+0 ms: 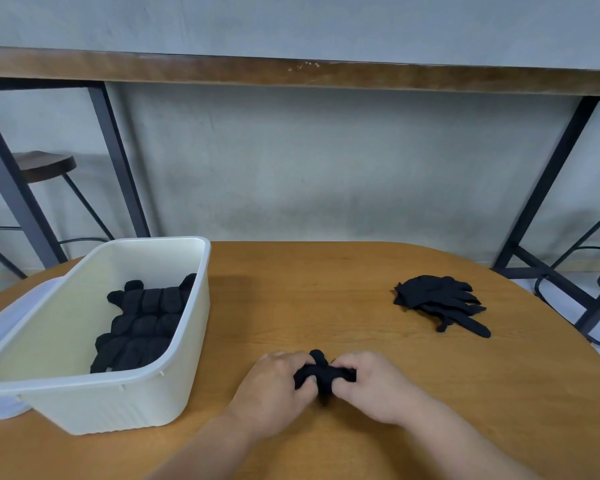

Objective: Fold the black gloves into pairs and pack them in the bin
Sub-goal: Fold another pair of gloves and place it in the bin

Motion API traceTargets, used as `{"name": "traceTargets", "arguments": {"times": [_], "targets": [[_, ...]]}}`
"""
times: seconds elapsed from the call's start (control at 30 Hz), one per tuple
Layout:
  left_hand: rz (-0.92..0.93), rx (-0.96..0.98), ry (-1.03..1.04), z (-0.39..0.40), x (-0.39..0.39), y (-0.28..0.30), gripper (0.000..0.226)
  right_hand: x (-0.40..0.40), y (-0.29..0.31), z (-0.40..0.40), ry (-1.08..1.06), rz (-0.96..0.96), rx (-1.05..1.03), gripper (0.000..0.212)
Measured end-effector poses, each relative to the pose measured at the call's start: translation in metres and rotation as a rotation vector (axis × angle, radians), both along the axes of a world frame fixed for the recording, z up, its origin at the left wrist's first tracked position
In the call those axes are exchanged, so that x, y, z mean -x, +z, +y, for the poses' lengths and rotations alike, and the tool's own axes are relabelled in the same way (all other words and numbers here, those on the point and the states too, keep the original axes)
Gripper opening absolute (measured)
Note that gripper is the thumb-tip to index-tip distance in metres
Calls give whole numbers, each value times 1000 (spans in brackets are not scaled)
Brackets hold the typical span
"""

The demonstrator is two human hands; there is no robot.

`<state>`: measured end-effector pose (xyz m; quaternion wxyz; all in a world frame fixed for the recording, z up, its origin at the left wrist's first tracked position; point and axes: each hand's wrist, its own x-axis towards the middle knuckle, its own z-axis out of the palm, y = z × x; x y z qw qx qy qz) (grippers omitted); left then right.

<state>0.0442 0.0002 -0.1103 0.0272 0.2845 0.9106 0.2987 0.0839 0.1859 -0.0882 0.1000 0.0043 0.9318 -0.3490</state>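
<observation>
Low in the frame, just right of centre, both hands met over a bunched black glove bundle [321, 374] on the wooden table [309, 289]. The left hand [274, 393] gripped the bundle's left side with curled fingers; the right hand [374, 386] clutched its right side the same way. Between them the fabric looked matte, soft and crumpled into a small knot, with one rounded tip poking up toward the top of the frame and another tail hanging down between the wrists.

At the left of the frame stood a cream plastic bin [118, 400], tilted in view, its lid [0, 407] lying under or beside it at the far left edge. Inside, along the bin's right wall, rolled black gloves [142, 327] were packed close in rows, their rounded ends forming a bumpy, quilted surface.

At the right of the frame, well apart from the hands, a loose pile of unfolded gloves [437, 299] lay flat on the table, fingers splayed toward the lower right.
</observation>
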Motion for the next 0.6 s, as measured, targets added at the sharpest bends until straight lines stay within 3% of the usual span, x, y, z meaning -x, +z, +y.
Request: {"name": "traceTargets", "arguments": {"times": [0.07, 0.13, 0.27, 0.4, 0.5, 0.6], "targets": [[-134, -44, 51, 3, 6, 0, 22, 9, -2, 3, -51, -58, 70, 15], [-142, 19, 77, 7, 12, -3, 28, 17, -5, 5, -96, -38, 47, 18], [-3, 25, 263, 12, 24, -5, 35, 28, -15, 5, -240, 76, 31, 27], [349, 145, 28, 12, 27, -5, 15, 28, -19, 2, -165, 364, -134, 7], [391, 181, -93, 9, 25, -12, 42, 27, -27, 1, -8, 436, -228, 23], [331, 126, -87, 1, 23, -16, 40, 26, -27, 6, 52, 427, -205, 32]]}}
